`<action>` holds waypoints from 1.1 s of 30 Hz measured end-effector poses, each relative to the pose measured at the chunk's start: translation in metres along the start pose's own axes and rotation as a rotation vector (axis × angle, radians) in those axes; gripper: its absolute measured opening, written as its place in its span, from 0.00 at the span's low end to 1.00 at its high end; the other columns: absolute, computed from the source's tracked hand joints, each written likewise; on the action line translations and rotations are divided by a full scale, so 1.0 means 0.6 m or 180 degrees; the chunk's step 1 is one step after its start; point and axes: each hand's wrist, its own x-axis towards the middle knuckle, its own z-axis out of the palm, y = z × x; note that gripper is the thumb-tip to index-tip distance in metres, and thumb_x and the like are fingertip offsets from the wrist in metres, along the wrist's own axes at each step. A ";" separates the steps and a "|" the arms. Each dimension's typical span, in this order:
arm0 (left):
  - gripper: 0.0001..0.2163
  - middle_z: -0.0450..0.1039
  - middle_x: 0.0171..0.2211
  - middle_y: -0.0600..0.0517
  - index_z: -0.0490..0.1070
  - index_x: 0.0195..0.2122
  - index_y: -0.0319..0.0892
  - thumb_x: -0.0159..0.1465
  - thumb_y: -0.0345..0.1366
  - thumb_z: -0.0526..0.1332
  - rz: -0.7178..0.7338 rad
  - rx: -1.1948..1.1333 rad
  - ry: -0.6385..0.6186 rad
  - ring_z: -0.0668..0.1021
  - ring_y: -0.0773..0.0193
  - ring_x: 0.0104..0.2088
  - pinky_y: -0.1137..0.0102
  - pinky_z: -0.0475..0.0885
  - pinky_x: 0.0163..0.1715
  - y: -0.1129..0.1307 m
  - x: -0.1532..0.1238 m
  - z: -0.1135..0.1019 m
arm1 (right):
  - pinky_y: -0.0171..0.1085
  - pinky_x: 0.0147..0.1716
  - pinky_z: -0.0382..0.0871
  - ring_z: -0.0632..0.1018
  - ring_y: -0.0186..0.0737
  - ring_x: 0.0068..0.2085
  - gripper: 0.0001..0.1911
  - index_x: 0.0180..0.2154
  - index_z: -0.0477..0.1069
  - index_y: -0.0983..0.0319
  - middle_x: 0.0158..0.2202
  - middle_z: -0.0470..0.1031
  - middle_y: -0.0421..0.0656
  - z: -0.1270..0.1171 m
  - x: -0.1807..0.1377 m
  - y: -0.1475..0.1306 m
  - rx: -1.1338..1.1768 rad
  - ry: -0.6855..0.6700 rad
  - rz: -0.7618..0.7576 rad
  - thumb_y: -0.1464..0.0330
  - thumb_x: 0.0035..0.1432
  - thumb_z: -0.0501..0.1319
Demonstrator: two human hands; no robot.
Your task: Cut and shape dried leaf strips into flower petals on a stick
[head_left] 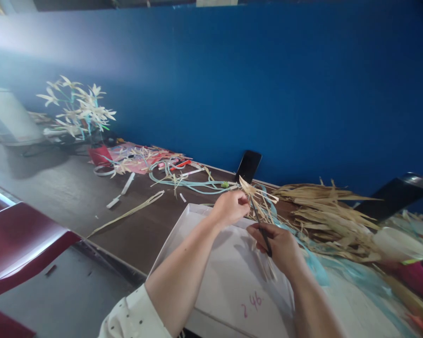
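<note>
The blue wall (268, 84) fills the background behind the dark desk (74, 197). A white box (225, 281), marked with pink handwriting, lies at the near edge of the desk under both hands. To its right is a straw pile (327, 211) of loose dried strips. A flower stand (79, 110) made of pale straw blooms is at the far left of the desk. Pale green tubing (183, 180) is coiled between the stand and the box. A phone (248, 165) leans against the wall just behind the hands.

The left hand (230, 206) is above the far edge of the box, with its grip clamped on a straw bunch (255, 192). The bunch fans upward and to the right. The right hand (282, 248) is just beside it, over the box. Its grip is closed around a thin dark tool (262, 230), whose tip reaches the bunch. Motion blur prevents identification of the tool type.
</note>
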 end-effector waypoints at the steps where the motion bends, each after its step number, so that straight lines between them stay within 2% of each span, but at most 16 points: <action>1: 0.06 0.73 0.28 0.54 0.71 0.28 0.42 0.52 0.36 0.56 -0.0046 -0.0065 -0.0027 0.72 0.68 0.28 0.75 0.63 0.27 -0.001 0.000 0.000 | 0.33 0.20 0.59 0.66 0.34 0.19 0.19 0.31 0.75 0.62 0.15 0.66 0.37 0.000 0.000 0.000 0.0014 -0.0002 -0.0008 0.54 0.44 0.62; 9: 0.07 0.73 0.25 0.51 0.70 0.30 0.38 0.53 0.35 0.57 -0.0601 -0.1257 -0.0521 0.74 0.69 0.25 0.75 0.69 0.24 0.004 0.004 0.002 | 0.32 0.20 0.58 0.65 0.33 0.19 0.17 0.30 0.75 0.62 0.14 0.65 0.37 -0.001 0.001 0.000 0.0169 0.0009 -0.0093 0.55 0.43 0.63; 13: 0.03 0.74 0.27 0.49 0.67 0.29 0.37 0.52 0.30 0.58 -0.0807 -0.1814 -0.0548 0.75 0.68 0.25 0.72 0.72 0.26 0.009 0.006 0.003 | 0.32 0.20 0.58 0.66 0.33 0.19 0.17 0.30 0.75 0.61 0.15 0.66 0.37 0.001 0.005 0.009 0.0242 0.0022 -0.0115 0.55 0.43 0.63; 17: 0.04 0.74 0.30 0.47 0.66 0.30 0.36 0.52 0.26 0.59 -0.0910 -0.2165 -0.0469 0.77 0.67 0.27 0.69 0.74 0.29 0.012 0.008 0.004 | 0.32 0.19 0.58 0.65 0.33 0.19 0.18 0.30 0.75 0.61 0.15 0.65 0.37 0.004 0.007 0.017 0.0183 0.0122 -0.0185 0.54 0.44 0.62; 21: 0.05 0.74 0.28 0.47 0.66 0.32 0.35 0.53 0.27 0.59 -0.0888 -0.2262 -0.0442 0.77 0.67 0.27 0.68 0.74 0.31 0.010 0.009 0.006 | 0.32 0.19 0.57 0.65 0.32 0.19 0.18 0.30 0.75 0.61 0.14 0.65 0.36 0.002 0.005 0.009 0.0129 0.0042 -0.0171 0.53 0.45 0.62; 26: 0.06 0.74 0.28 0.47 0.68 0.31 0.35 0.56 0.34 0.60 -0.0849 -0.2291 -0.0429 0.76 0.66 0.27 0.68 0.73 0.31 0.006 0.010 0.006 | 0.31 0.19 0.57 0.64 0.32 0.19 0.18 0.31 0.75 0.62 0.14 0.65 0.36 0.001 0.006 0.013 0.0226 0.0056 -0.0219 0.54 0.45 0.63; 33: 0.08 0.74 0.29 0.49 0.70 0.31 0.36 0.57 0.37 0.58 -0.0818 -0.2028 -0.0428 0.74 0.70 0.25 0.75 0.70 0.25 0.012 0.008 -0.002 | 0.31 0.19 0.57 0.64 0.31 0.19 0.17 0.31 0.74 0.62 0.16 0.65 0.36 0.003 0.009 0.026 0.0376 0.0087 -0.0272 0.54 0.46 0.62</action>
